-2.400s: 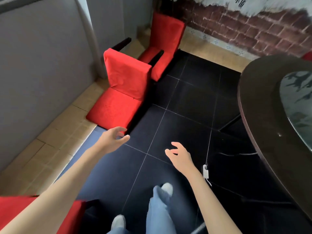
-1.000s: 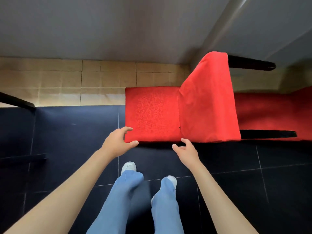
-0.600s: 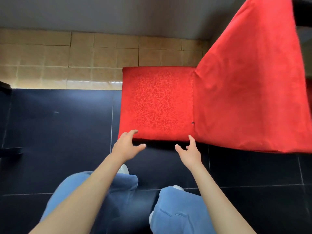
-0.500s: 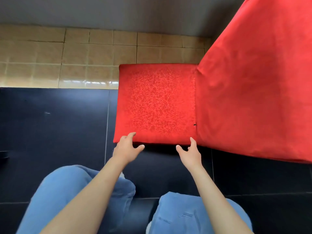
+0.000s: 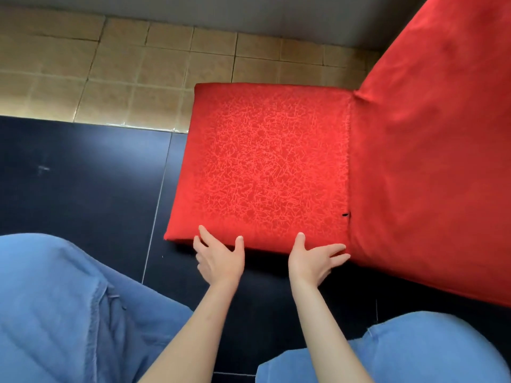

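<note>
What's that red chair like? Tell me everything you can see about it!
The red chair wears a shiny red fabric cover, with a squiggly woven pattern on its flat square seat and plainer cloth over the backrest at the right. Its legs are hidden. Below it lie dark floor tiles and beige tiles. The left hand and right hand touch the seat's near edge with spread fingers.

Blk floor (image 5: 83, 175), beige tiles (image 5: 116, 78), grey wall (image 5: 249, 15)
</note>
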Demonstrator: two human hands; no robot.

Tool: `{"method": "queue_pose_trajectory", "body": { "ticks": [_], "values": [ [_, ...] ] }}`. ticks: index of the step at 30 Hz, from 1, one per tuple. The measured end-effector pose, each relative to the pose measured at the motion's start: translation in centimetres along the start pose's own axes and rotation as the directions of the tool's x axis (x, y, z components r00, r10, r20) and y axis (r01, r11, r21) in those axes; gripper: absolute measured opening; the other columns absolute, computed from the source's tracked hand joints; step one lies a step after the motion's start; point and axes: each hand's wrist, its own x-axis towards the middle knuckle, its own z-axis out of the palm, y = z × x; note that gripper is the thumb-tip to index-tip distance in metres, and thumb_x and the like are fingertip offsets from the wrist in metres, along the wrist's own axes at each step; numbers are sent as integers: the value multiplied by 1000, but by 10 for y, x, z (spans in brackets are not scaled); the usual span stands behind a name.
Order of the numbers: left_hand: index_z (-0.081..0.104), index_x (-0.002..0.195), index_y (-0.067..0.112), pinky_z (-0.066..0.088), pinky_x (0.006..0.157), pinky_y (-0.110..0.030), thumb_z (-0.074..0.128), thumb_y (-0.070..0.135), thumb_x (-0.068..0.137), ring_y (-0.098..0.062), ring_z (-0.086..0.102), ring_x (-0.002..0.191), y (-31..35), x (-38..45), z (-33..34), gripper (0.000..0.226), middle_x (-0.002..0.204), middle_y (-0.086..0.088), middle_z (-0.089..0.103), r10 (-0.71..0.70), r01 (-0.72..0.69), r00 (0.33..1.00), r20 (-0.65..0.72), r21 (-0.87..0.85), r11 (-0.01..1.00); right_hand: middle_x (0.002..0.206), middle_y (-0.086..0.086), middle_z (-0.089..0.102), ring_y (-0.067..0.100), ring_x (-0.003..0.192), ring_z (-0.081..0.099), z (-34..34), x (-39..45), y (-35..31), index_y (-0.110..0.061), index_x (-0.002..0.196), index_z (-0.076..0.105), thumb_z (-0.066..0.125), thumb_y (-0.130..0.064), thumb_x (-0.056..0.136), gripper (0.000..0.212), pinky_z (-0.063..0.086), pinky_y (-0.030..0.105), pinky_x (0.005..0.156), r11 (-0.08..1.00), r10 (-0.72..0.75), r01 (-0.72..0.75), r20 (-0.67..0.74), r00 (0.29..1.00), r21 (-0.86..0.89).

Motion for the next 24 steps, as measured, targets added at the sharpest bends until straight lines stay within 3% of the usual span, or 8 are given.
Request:
{"method": "queue_pose_trajectory", "body": {
  "ticks": [5, 8, 14, 19, 24],
  "values": [
    [-5, 153, 6, 32, 106, -49, 67, 49, 84, -40, 36, 133, -6, -2, 21, 108, 154, -21, 18, -186, 191, 982, 44, -287, 939, 158, 22, -11, 39, 143, 21, 5, 9, 15, -3, 151, -12, 67, -38, 87, 107, 26, 43, 115, 973, 43, -36, -26, 999, 229],
    [-11, 152, 8, 25, 111, -42, 64, 48, 87, -34, 28, 140, -4, 4, 31, 107, 155, -23, 20, -209, 248, 968, 136, -441, 862, 156, 29, 3, 43, 139, 28, 6, 15, 16, -7, 149, -20, 71, -43, 83, 118, 28, 45, 110, 956, 94, -89, -4, 996, 278],
    [-13, 153, 14, 18, 115, -38, 67, 47, 84, -30, 22, 144, -8, 9, 35, 111, 156, -17, 23, -202, 258, 966, 162, -528, 809, 156, 28, 6, 41, 134, 36, 14, 19, 22, -17, 149, -25, 72, -50, 79, 124, 32, 46, 107, 949, 102, -90, -24, 994, 301],
    [-22, 150, 26, 22, 114, -40, 70, 50, 81, -31, 28, 142, -6, 13, 38, 117, 155, -17, 27, -235, 291, 957, 172, -609, 738, 151, 29, 24, 40, 135, 35, 14, 21, 24, -17, 148, -25, 74, -49, 77, 126, 31, 47, 108, 916, 146, -129, -16, 989, 380],
    [-32, 142, 39, 36, 109, -52, 72, 56, 76, -37, 42, 132, 11, 18, 45, 125, 150, -20, 34, -317, 376, 922, 221, -703, 604, 141, 29, 40, 38, 126, 49, 11, 28, 22, -15, 146, -30, 77, -45, 76, 131, 35, 31, 99, 872, 174, -159, 11, 985, 462]
  ]
}}
